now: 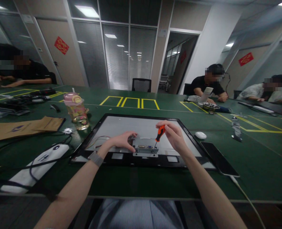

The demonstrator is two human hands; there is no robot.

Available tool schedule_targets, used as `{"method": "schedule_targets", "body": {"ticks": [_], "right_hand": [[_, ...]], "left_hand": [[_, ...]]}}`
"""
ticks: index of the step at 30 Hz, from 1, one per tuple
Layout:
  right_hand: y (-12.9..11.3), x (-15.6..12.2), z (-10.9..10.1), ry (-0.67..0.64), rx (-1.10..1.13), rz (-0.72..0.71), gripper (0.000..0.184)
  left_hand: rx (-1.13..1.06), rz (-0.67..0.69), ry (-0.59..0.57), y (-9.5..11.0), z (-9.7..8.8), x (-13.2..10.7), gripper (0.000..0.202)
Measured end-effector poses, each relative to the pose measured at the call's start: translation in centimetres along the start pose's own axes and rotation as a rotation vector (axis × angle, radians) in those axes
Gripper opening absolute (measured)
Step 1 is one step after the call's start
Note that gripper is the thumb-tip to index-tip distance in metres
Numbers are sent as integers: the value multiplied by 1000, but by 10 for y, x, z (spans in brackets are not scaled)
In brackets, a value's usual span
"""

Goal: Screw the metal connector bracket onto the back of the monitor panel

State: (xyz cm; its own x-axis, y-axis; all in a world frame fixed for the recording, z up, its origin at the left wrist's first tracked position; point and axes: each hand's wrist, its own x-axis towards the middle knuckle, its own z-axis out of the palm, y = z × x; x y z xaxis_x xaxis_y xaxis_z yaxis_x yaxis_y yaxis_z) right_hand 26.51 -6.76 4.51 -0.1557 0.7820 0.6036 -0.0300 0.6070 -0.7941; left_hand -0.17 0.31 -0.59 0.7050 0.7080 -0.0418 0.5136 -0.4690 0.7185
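Note:
A flat screen panel (118,126) with a black frame lies face down or back up, I cannot tell which, on the table before me. Near its front edge sits a metal bracket (145,155) with connector ports along it. My left hand (124,140) curves around the bracket's left end, thumb in front and fingers behind, steadying it. In my right hand (171,135) is an orange and black screwdriver (160,132), pinched at the handle and tilted. Its tip points down at the bracket's right end; the exact contact is too small to make out.
Left of the panel are a white power strip (39,167) with black cables, a pink-lidded bottle (76,111) and a brown paper bag (24,127). To the right lie a phone (218,157) on a cable and a white case (200,135). Other people sit across the green table (131,183).

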Motion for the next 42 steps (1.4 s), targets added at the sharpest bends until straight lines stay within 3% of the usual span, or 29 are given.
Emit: {"method": "schedule_targets", "body": {"ticks": [3, 8, 15, 19, 24, 29, 34, 42], "right_hand": [[0, 0, 0, 12, -9, -19, 13], [-2, 0, 1, -22, 103, 85, 19], [1, 0, 1, -33, 89, 30, 10], [0, -1, 4, -54, 121, 96, 24], [-4, 1, 7, -51, 174, 92, 26], [0, 1, 4, 4, 46, 61, 24], [0, -1, 5, 133, -202, -104, 15], [-4, -3, 8, 28, -146, -45, 25]], "left_hand": [[4, 10, 0, -1, 0, 0, 72], [24, -2, -5, 1, 0, 0, 73], [32, 17, -11, -1, 0, 1, 71], [31, 20, 1, -2, 0, 1, 72], [18, -7, 2, 0, 0, 0, 74], [14, -2, 0, 0, 0, 0, 73], [22, -5, -4, 0, 0, 0, 73], [11, -7, -18, -1, 0, 1, 74]]}}
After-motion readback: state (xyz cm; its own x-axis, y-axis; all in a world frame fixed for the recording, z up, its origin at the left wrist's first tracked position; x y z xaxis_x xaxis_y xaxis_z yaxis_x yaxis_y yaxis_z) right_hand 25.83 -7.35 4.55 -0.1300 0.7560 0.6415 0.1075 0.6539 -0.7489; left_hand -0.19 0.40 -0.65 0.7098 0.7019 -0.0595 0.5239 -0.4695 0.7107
